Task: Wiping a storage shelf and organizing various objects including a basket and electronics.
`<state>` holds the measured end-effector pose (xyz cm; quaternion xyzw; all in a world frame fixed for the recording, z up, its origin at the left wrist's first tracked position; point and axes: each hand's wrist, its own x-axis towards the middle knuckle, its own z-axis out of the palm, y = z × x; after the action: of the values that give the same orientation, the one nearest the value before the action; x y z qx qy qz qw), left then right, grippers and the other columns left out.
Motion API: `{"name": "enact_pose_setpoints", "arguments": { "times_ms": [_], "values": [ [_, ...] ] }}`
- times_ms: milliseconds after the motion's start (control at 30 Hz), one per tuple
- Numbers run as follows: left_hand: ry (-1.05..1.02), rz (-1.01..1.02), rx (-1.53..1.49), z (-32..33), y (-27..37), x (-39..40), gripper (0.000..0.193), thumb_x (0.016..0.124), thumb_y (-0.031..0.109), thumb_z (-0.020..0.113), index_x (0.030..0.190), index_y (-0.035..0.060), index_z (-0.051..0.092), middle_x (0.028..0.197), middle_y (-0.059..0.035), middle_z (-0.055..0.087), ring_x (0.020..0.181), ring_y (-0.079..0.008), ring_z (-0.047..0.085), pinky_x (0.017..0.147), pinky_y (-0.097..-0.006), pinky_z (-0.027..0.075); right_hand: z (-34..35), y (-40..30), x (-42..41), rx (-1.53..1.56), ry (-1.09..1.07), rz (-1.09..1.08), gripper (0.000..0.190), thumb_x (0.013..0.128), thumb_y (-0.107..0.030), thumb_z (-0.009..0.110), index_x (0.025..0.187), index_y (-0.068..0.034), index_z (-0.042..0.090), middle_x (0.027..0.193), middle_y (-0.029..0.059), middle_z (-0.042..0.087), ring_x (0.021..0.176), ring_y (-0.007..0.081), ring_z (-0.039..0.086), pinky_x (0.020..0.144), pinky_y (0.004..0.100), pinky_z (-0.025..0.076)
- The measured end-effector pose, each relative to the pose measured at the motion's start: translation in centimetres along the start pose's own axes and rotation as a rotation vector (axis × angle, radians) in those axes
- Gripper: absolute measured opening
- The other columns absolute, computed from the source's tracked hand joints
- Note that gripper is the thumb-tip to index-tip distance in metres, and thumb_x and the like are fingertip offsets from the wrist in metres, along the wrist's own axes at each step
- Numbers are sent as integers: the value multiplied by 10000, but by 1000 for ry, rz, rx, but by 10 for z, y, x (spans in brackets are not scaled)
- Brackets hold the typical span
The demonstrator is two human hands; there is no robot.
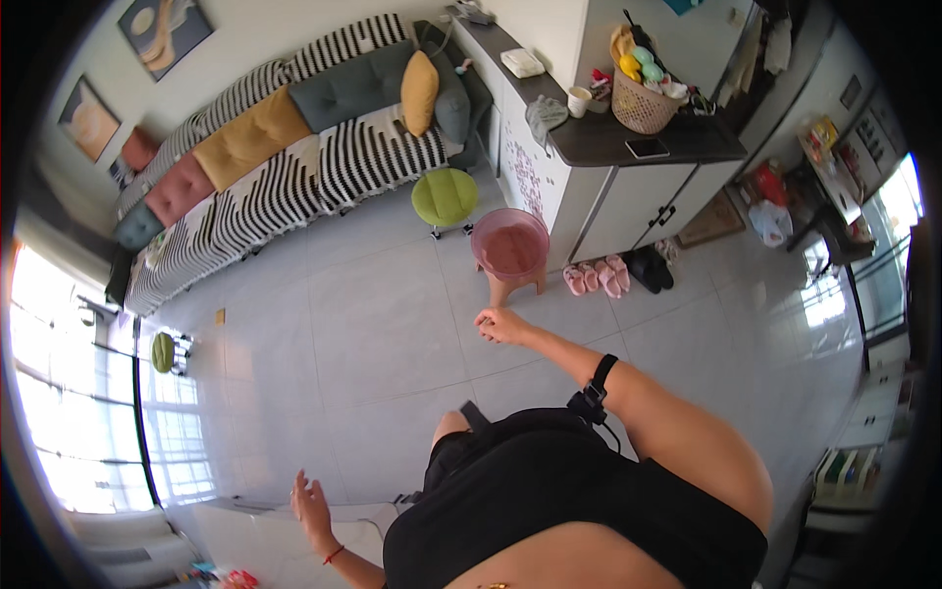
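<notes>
My right hand point(502, 325) hangs in front of me with its fingers curled in; whether it holds anything small cannot be made out. Just beyond it, a translucent pink plastic basin point(510, 245) rests on a pinkish stool point(508, 288). At the lower left my left hand point(312, 508), with a red cord at the wrist, has its fingers apart and nothing in it. It is near a pale, glossy tabletop point(309, 541). Beside the basin stands a green cushioned stool point(444, 196) on castors.
A sofa point(268, 177) with striped covers lines the far wall. Right of the basin is a cabinet point(633, 210) holding a wicker-like basket point(642, 105) and a phone point(647, 149). Pink clogs point(597, 277) and black shoes point(649, 270) lie at its foot. Another green stool point(163, 352) stands left.
</notes>
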<state>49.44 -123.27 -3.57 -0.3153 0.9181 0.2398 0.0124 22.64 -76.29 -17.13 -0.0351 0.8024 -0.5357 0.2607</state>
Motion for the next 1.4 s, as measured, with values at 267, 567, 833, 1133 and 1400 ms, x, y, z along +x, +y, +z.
{"name": "enact_pose_setpoints", "arguments": {
  "times_ms": [267,567,833,1133,1400],
  "values": [
    [-377,271,349,30,87,215,413,902,232,625,1286,85,578,1153,-161,649,1096,-332,573,960,-445,459,-28,-5,94,111,-12,-73,308,919,-197,560,1149,0,614,905,105,696,790,189,674,664,325,554],
    [-182,678,524,29,192,502,408,902,204,613,1276,47,567,1164,-197,636,1110,-371,570,931,-468,472,-174,-66,218,-196,672,-169,285,872,-70,535,1141,10,588,963,246,658,947,371,648,826,432,509],
    [-293,1118,434,102,500,592,394,901,173,619,1276,61,571,1027,-225,643,983,-396,604,858,-475,490,-309,-96,284,-639,1078,-166,539,848,-100,633,1352,-31,456,1355,271,466,1231,443,465,1052,490,367],
    [-357,1122,420,113,584,681,381,891,164,626,1247,30,597,1129,-200,660,994,-385,628,864,-445,493,-426,-44,359,-1109,1112,336,682,911,-296,623,1489,-87,329,1541,205,292,1408,392,289,1139,503,262],
    [-405,1170,495,138,673,720,365,863,150,649,1190,-9,622,959,-235,688,886,-375,673,773,-429,522,-456,-43,357,-1031,1100,238,722,917,-320,607,1479,10,295,1572,192,231,1425,371,273,1164,495,225]
  ]
}}
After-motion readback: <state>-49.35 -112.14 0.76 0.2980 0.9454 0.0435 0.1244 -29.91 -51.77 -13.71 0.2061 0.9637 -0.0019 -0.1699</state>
